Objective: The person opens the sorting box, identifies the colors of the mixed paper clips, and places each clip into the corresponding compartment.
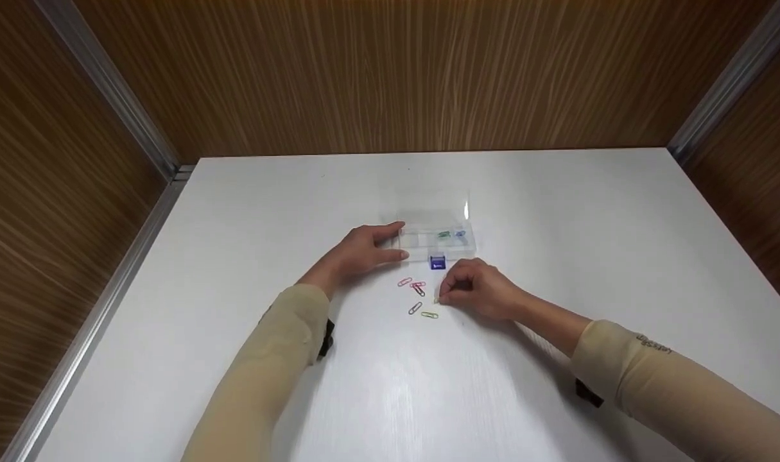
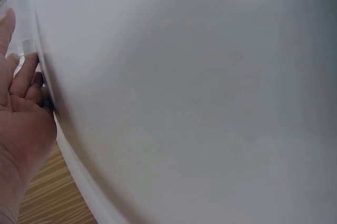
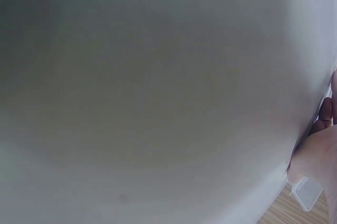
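A clear compartment box (image 1: 422, 253) with a blue latch (image 1: 437, 262) sits mid-table, and its clear lid (image 1: 428, 205) stands open behind it. A green clip (image 1: 443, 235) and a blue clip (image 1: 460, 234) lie in its right compartments. My left hand (image 1: 397, 240) holds the box's left end between forefinger and thumb. In the left wrist view, the fingers (image 2: 29, 74) touch the clear edge. My right hand (image 1: 442, 296) pinches a yellowish paper clip (image 1: 437, 299) on the table, in front of the box.
Loose paper clips lie between my hands: a pink one (image 1: 404, 282), a red one (image 1: 418, 287), a grey one (image 1: 415, 308) and a green one (image 1: 429, 315). The white table (image 1: 556, 224) is walled by wood panels at the back and sides.
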